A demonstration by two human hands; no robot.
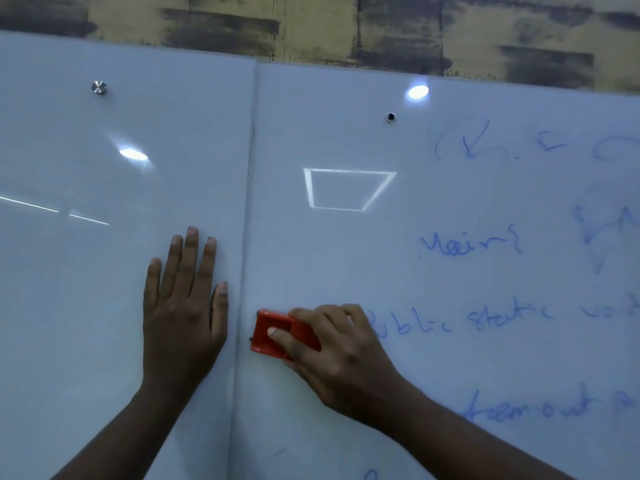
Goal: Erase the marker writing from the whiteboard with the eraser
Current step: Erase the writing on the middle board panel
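Observation:
A glossy whiteboard [346, 258] fills the view, split by a vertical seam [246, 258] into a left and a right panel. Blue marker writing [509, 317] runs in several lines over the right panel, from the top right down to the bottom. My right hand [332, 351] grips a red eraser [270, 332] and holds it against the right panel just right of the seam, at the left end of one written line. My left hand [183, 306] lies flat on the left panel, fingers straight and pointing up.
A metal mounting stud [99, 87] sits at the upper left and a dark mounting hole [391, 117] on the right panel. Ceiling lights reflect in the board. A yellow and dark patterned wall [311, 26] runs above the board's top edge.

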